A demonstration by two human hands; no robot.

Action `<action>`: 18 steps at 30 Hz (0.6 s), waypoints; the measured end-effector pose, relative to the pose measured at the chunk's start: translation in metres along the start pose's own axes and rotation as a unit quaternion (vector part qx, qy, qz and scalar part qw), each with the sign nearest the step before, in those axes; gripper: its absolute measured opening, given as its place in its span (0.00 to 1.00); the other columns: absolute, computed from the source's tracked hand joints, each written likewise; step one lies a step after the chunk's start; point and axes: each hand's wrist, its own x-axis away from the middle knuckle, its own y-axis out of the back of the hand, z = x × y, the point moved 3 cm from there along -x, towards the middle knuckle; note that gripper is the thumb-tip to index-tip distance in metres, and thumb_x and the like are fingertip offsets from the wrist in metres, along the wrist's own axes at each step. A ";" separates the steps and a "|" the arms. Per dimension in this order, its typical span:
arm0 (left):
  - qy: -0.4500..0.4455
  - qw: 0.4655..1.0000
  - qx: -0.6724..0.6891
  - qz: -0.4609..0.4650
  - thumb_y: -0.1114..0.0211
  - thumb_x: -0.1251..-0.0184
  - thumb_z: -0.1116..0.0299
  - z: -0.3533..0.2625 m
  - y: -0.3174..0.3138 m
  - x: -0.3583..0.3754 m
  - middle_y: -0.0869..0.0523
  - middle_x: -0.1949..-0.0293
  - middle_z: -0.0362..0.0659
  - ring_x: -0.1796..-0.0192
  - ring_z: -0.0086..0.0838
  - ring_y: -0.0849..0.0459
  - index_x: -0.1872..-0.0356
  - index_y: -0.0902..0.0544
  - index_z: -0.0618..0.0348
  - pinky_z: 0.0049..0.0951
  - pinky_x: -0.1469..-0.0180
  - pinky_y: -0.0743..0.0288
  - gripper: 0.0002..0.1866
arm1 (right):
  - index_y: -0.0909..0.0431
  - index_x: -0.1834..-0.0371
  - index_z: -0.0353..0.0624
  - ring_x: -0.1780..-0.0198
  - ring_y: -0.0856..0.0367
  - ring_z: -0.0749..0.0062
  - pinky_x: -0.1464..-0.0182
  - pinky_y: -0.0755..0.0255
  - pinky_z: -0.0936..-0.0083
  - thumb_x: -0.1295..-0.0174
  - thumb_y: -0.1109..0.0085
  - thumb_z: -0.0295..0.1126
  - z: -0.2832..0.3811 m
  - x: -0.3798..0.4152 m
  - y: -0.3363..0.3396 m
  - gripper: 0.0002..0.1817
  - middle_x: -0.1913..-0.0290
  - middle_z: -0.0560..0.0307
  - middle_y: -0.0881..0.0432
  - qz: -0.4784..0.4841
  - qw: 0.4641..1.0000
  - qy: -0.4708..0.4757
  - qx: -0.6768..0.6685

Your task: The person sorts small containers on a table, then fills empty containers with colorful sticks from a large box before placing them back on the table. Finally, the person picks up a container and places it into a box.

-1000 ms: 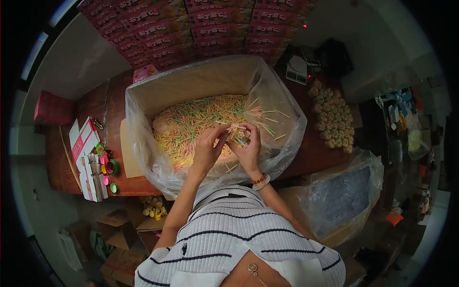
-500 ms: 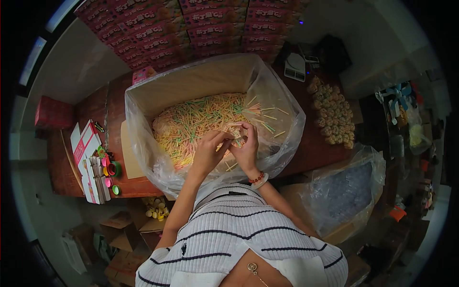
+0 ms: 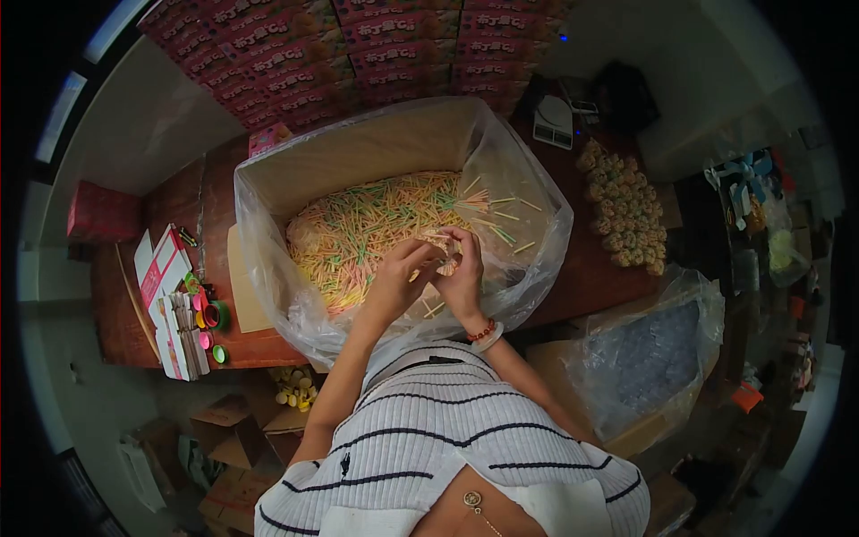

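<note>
Here, table (image 3: pixel 170 201): supporting the box and bearing round bundles (image 3: pixel 625 215) at the right.
Box (image 3: pixel 385 157): gaping open, wearing a plastic liner (image 3: pixel 537 224), holding loose sticks (image 3: pixel 358 219).
Left hand (image 3: pixel 396 276): pinching narrowly, holding the bunch (image 3: pixel 437 235) from the left.
Right hand (image 3: pixel 463 282): curling, gripping from the right.
Bunch: sitting between both hands, over the box, hiding partly behind them.

Stacked pink boxes (image 3: pixel 398 54) — to their right, a white scale (image 3: pixel 553 125)

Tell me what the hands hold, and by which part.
The left hand and right hand hold a small bundle of sticks by its sides; the exact contact points are hidden.
</note>
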 end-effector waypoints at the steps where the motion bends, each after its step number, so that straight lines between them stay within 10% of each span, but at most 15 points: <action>1: 0.023 0.998 0.051 -0.028 0.30 0.38 0.80 0.002 0.004 0.000 0.14 0.57 0.48 0.56 0.42 0.11 0.49 0.14 0.59 0.35 0.52 0.17 0.15 | 0.26 0.40 0.43 0.43 0.20 0.61 0.43 0.21 0.66 0.54 0.21 0.20 -0.005 -0.001 0.000 0.36 0.43 0.53 0.25 -0.002 1.000 0.001 0.000; 6: 0.171 0.951 0.224 -0.128 0.32 0.35 0.80 0.040 0.027 0.015 0.12 0.54 0.48 0.54 0.44 0.11 0.50 0.14 0.61 0.36 0.51 0.17 0.13 | 0.35 0.35 0.38 0.41 0.21 0.69 0.39 0.21 0.71 0.46 0.24 0.19 -0.020 -0.003 0.005 0.37 0.41 0.55 0.26 -0.014 0.978 -0.060 -0.199; 9: 0.061 0.969 -0.212 -0.109 0.29 0.34 0.74 0.034 0.037 0.008 0.17 0.45 0.51 0.43 0.47 0.18 0.44 0.15 0.55 0.42 0.41 0.23 0.17 | 0.32 0.36 0.38 0.41 0.21 0.68 0.40 0.21 0.71 0.48 0.22 0.20 -0.027 -0.001 0.007 0.37 0.41 0.55 0.26 -0.004 0.990 -0.053 -0.128; 18: -0.048 0.998 -0.037 -0.025 0.30 0.40 0.76 -0.001 -0.028 -0.040 0.12 0.59 0.44 0.54 0.40 0.14 0.51 0.12 0.56 0.37 0.51 0.21 0.15 | 0.28 0.40 0.40 0.45 0.18 0.63 0.48 0.20 0.68 0.54 0.18 0.26 -0.011 0.004 0.026 0.37 0.45 0.50 0.23 -0.043 0.999 0.006 0.028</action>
